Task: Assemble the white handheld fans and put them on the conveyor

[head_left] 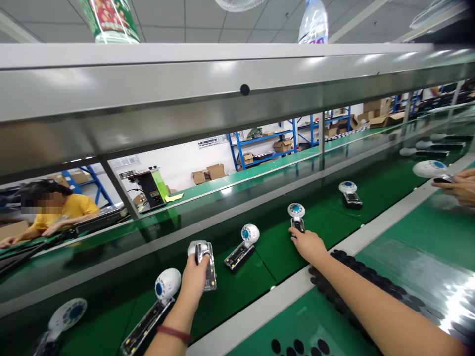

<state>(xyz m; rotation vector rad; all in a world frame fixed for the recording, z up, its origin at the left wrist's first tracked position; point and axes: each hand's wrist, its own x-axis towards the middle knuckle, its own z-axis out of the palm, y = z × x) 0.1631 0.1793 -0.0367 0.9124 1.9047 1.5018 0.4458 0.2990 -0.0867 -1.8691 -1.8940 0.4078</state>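
Note:
My left hand (193,281) is closed round the handle of a small white handheld fan (205,256) lying on the dark green conveyor belt (374,190). My right hand (309,245) reaches further along the belt, and its fingertips rest on the black handle of another handheld fan (296,215) with a blue centre. Between the two hands lies a third fan (243,244), untouched. Whether the right fingers grip the handle or only touch it is hidden by the back of the hand.
More fans (349,193) lie spaced along the belt on both sides. Black round discs (336,289) lie on the green bench under my right arm. Another person's hand (460,185) holds a fan at far right. A person in yellow (59,210) sits opposite. A steel shelf (222,84) hangs overhead.

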